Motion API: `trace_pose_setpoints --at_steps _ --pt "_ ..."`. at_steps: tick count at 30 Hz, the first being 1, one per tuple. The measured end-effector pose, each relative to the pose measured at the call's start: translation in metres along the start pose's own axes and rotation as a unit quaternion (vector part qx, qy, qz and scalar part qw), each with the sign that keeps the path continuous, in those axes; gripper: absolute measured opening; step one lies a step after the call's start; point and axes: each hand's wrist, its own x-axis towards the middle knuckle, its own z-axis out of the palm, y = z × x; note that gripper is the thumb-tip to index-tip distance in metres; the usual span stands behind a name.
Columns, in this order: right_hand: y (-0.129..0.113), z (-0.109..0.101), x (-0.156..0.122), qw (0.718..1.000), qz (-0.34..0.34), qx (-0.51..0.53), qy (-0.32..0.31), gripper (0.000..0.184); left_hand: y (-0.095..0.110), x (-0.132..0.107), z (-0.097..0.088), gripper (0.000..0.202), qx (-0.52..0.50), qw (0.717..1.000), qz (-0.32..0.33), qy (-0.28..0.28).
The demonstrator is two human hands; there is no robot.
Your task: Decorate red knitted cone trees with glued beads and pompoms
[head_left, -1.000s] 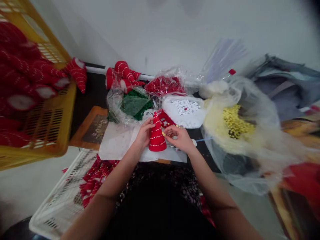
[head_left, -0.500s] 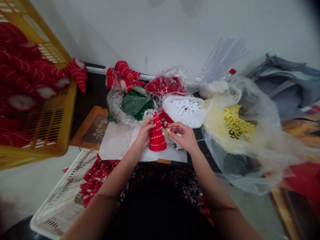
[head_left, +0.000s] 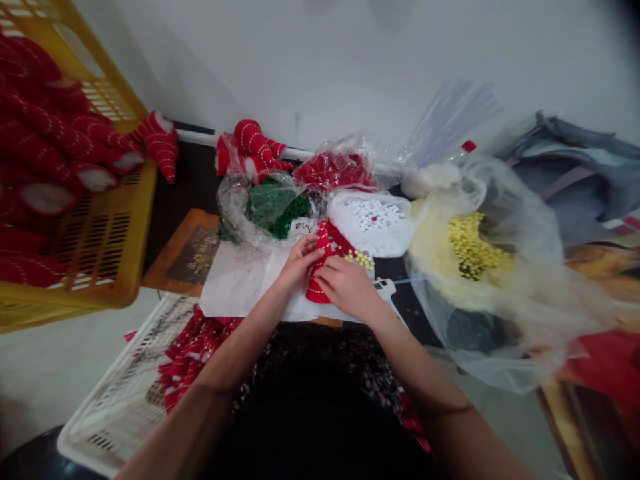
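Observation:
My left hand [head_left: 299, 261] is closed around the upper part of a red fabric cone [head_left: 316, 291] with white stitched stripes, tilted over the white paper. The fingertips of my right hand [head_left: 347, 287] are pinched together against the cone's right side and hide much of it. Whatever lies between them, if anything, cannot be seen. Small yellow balls [head_left: 364, 259] are scattered just beyond my right hand. Partly behind my right wrist lies a white plastic tool [head_left: 386, 288] with a blue cord.
Beyond the hands are bags of green pieces [head_left: 275, 205], red pieces [head_left: 340, 170] and white balls [head_left: 374, 215]. A clear bag of yellow balls [head_left: 477, 247] stands right. At left, a yellow crate [head_left: 137, 267] holds striped red cones; below it is a white basket [head_left: 107, 407].
My right hand has moved left from above the yellow balls to the cone's side and now touches it. The cone has tilted a little; my left hand still holds it.

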Motion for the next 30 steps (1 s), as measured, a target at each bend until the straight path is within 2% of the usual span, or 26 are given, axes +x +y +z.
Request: trace_pose_setpoints --at_steps 3,5,7,12,17,20,23,24,26,30 --pt "0.006 -0.011 -0.003 0.996 0.002 0.067 0.058 0.021 -0.001 0.0 0.0 0.042 -0.006 1.0 0.001 0.001" --pt "0.009 -0.016 -0.005 0.993 0.013 0.074 0.088 0.021 -0.001 0.001 0.001 0.04 -0.01 1.0 0.002 -0.001" --pt "0.011 -0.017 -0.005 0.996 0.01 0.054 0.071 0.021 -0.001 0.001 0.001 0.041 -0.009 1.0 0.002 0.0" --pt "0.008 -0.008 -0.001 1.0 -0.01 -0.004 -0.016 0.023 0.0 0.0 0.003 0.041 -0.007 1.0 0.004 0.002" --pt "0.003 -0.003 0.0 0.998 -0.015 -0.036 -0.039 0.022 -0.001 0.001 0.002 0.039 -0.003 1.0 0.008 -0.005" --pt "0.011 -0.01 -0.004 1.0 -0.005 0.022 0.014 0.024 -0.002 0.001 0.001 0.04 -0.007 1.0 0.002 0.0" --pt "0.034 -0.02 -0.007 0.991 0.081 0.064 0.082 0.022 0.0 0.001 0.001 0.041 -0.022 0.999 -0.02 0.013" --pt "0.043 -0.022 -0.008 0.988 0.122 0.053 0.074 0.021 0.001 0.0 0.002 0.041 -0.029 0.999 -0.028 0.018" --pt "0.059 -0.023 -0.007 0.983 0.18 0.02 0.003 0.019 0.003 0.0 0.003 0.041 -0.049 0.998 -0.037 0.031" --pt "0.071 -0.011 -0.004 0.968 0.184 0.003 -0.168 0.017 0.007 -0.001 0.003 0.043 -0.082 0.994 -0.051 0.051"
